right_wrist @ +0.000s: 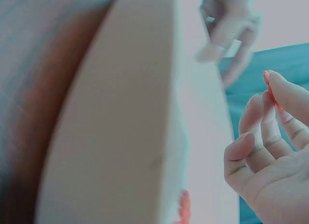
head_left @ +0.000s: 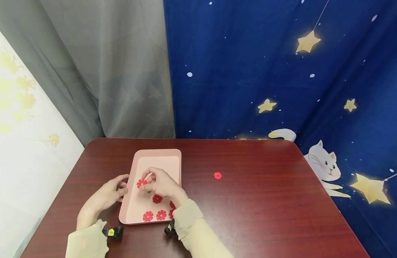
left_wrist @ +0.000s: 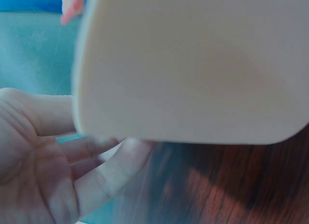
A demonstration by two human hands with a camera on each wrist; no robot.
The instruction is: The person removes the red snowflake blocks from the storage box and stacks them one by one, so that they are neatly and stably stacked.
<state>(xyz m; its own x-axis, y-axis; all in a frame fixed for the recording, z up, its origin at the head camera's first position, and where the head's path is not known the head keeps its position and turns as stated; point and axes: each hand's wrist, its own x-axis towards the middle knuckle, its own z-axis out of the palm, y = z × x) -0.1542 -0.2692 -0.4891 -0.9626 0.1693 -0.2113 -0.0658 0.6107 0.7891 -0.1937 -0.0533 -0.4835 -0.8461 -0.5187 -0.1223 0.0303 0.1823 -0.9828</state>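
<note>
A pink rectangular tray lies on the table, its left rim beside my left hand. That hand holds the rim with curled fingers; in the left wrist view its fingertips are right at the tray's edge. Above the tray my right hand pinches a red notched snowflake disc between thumb and fingers. In the right wrist view the disc shows edge-on at the fingertips. Several similar red discs lie in the tray's near part, some partly hidden by the right wrist.
A lone red disc lies on the dark red wooden table, to the right of the tray. Behind the table hang a grey curtain and a blue star-patterned curtain.
</note>
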